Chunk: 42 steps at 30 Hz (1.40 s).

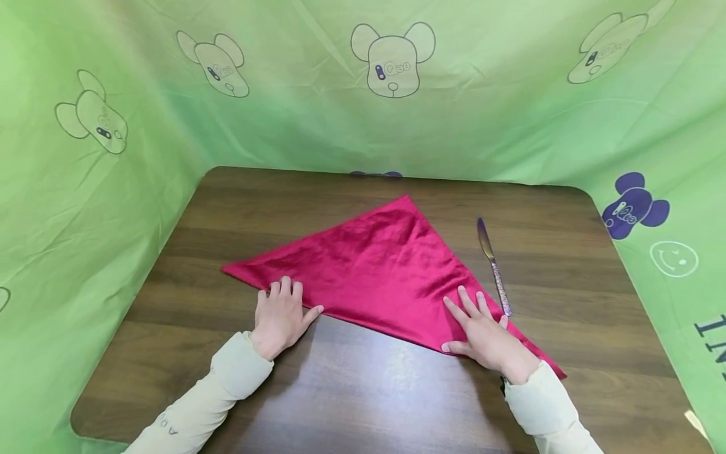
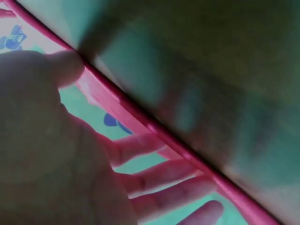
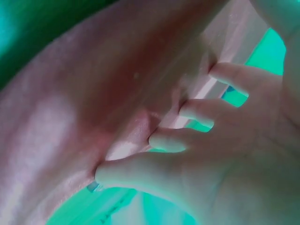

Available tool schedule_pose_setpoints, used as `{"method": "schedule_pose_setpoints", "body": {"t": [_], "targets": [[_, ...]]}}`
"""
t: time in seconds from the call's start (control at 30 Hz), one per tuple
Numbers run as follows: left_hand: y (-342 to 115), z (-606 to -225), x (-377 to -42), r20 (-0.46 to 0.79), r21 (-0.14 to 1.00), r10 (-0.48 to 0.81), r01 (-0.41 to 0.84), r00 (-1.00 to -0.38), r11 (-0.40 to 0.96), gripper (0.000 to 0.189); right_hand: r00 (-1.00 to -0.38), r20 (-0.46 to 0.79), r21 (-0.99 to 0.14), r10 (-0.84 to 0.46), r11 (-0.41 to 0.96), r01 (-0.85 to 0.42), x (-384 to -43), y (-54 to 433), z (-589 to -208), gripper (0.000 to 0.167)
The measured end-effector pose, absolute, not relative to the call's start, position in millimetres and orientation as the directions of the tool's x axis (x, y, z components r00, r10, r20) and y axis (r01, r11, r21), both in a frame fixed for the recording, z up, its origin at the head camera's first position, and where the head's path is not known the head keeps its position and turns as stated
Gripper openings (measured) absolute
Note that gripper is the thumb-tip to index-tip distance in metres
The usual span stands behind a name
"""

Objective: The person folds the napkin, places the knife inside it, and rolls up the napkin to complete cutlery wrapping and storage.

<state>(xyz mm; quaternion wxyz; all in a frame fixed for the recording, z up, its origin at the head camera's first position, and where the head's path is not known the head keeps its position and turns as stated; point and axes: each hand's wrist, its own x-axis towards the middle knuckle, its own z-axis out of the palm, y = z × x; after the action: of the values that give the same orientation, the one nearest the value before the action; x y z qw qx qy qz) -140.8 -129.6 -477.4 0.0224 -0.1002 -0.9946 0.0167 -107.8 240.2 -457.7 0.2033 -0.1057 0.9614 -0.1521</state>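
Observation:
A shiny crimson cloth point(image 1: 368, 271), folded into a triangle, lies on the table with its long edge toward me. My left hand point(image 1: 280, 315) rests on the left part of that long edge, fingers extended over the cloth and thumb at the edge. In the left wrist view the fingertips meet the cloth's edge point(image 2: 154, 129). My right hand point(image 1: 484, 334) lies spread on the right part of the cloth, its fingertips touching the fabric point(image 3: 126, 122) in the right wrist view. Beyond the right hand lies a table knife point(image 1: 495, 268) with a glittery handle, close to the cloth's right edge.
The brown wooden table point(image 1: 238, 208) has rounded corners. Green fabric point(image 1: 306, 120) printed with cartoon bear heads hangs around its back and sides. A small pale strip point(image 1: 695, 424) shows at the table's right edge.

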Motion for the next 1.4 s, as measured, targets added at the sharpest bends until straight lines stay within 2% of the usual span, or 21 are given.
{"method": "schedule_pose_setpoints", "body": {"t": [0.33,0.53,0.7,0.93,1.4], "targets": [[-134,-473,-118,0.002,-0.047,0.214,0.214,-0.977,0.976,0.07,-0.899,-0.286,-0.358,-0.333,0.907,-0.223,-97,251,-459,0.088],[-142,-477,-120,0.022,-0.007,0.24,0.24,-0.97,0.971,0.072,-0.921,-0.23,-0.29,-0.314,0.926,-0.243,-90,247,-459,0.084],[-156,-482,-125,0.051,0.025,0.276,0.278,-0.96,0.96,0.075,-0.96,-0.195,-0.189,-0.202,0.968,-0.165,-73,236,-456,0.081],[-168,-484,-127,-0.028,0.068,0.253,0.251,-0.967,0.966,0.081,-0.968,-0.248,-0.182,-0.047,0.983,-0.001,-59,231,-460,0.077],[-169,-482,-128,-0.122,0.135,0.244,0.227,-0.962,0.964,0.08,-0.938,-0.346,-0.234,-0.029,0.971,0.057,-64,243,-465,0.088]]}}
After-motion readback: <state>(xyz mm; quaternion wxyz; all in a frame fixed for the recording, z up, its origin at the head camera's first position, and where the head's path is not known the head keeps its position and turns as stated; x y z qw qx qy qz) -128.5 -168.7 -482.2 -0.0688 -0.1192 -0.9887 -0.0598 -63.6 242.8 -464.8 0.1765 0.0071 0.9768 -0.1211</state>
